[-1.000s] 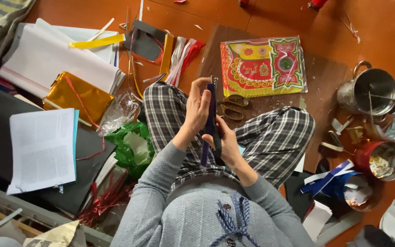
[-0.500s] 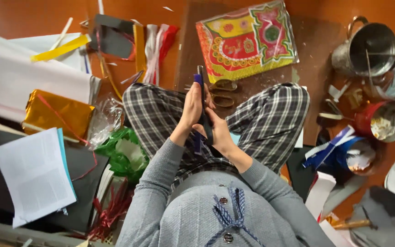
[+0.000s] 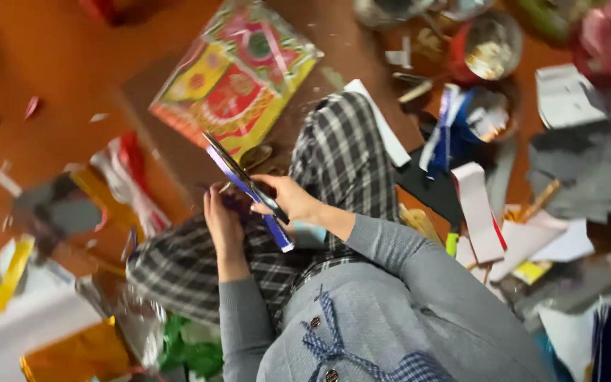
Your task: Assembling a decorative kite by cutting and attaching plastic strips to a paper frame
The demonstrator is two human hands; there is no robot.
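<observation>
From the head view, both hands meet over the plaid lap. The right hand (image 3: 288, 201) is closed around a long blue strip (image 3: 249, 191) that slants toward 10 o'clock. The left hand (image 3: 222, 225) curls against the strip's lower side; its grip is unclear. A bright patterned packet (image 3: 238, 74) lies on the floor at 12 o'clock.

One head-worn view, looking steeply down, tilted

It faces the wearer's lap and hands from close above, with the cluttered floor (image 3: 58, 71) around them; the frame is motion-blurred.
</observation>
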